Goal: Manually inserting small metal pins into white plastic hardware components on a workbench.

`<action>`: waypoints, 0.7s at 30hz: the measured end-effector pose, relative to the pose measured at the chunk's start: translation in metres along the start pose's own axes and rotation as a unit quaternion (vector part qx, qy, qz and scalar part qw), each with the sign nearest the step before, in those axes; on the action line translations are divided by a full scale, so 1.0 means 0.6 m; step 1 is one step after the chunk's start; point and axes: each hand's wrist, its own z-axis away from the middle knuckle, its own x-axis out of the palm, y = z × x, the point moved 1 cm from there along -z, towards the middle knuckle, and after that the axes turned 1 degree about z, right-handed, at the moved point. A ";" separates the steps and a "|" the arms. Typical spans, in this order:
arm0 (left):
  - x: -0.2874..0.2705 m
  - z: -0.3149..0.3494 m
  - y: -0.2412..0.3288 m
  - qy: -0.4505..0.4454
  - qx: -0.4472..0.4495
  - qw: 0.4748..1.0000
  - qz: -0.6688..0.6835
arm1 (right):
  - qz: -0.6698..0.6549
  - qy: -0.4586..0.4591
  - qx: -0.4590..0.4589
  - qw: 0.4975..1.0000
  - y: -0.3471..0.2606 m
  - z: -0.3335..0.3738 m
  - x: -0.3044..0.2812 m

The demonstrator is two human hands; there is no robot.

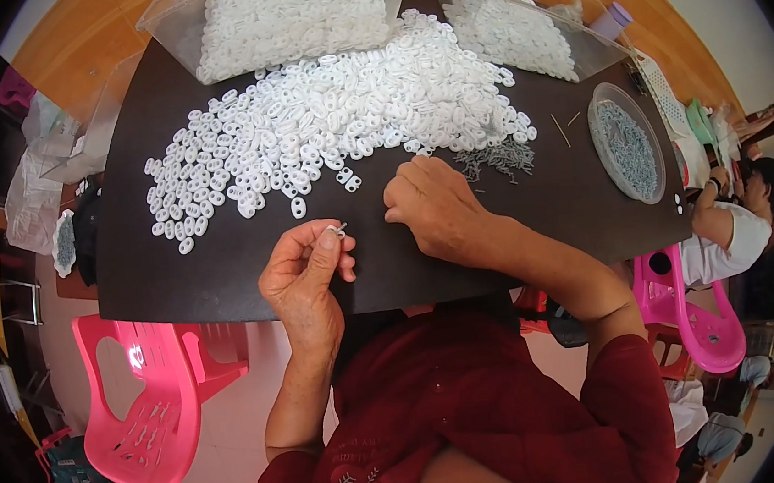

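Note:
My left hand (303, 276) pinches a small white plastic piece (340, 231) between thumb and fingertips, just above the table's near part. To its right, my right hand (434, 202) is closed with its knuckles up and fingers curled under; whatever it may hold is hidden. Beyond both hands spreads a big heap of white oval two-hole plastic pieces (303, 125). A couple of these pieces (348, 180) lie loose between the heap and my hands. Close to my right hand, a small pile of grey screws (509, 159) rests against the heap's right end.
On the dark table (197, 276), a clear bin (170, 26) of white pieces stands at the back. Another clear bin (588, 63) holds flat whitish pieces. A round dish (599, 122) of screws sits right. Pink chairs (143, 401) flank me; a person (727, 235) sits far right.

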 end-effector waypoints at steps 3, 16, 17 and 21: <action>0.007 0.001 -0.003 -0.011 -0.004 1.000 0.001 | -0.028 0.004 0.066 0.997 0.005 0.004 -0.004; 0.055 -0.005 -0.015 -0.051 -0.034 0.997 0.054 | -0.437 0.129 0.314 0.833 -0.019 0.021 0.018; 0.055 -0.006 -0.014 -0.046 -0.029 0.997 0.060 | -0.445 0.137 0.304 0.831 -0.021 0.024 0.021; 0.059 -0.007 -0.010 -0.039 -0.014 0.997 0.059 | -0.464 0.139 0.323 0.813 -0.030 0.026 0.006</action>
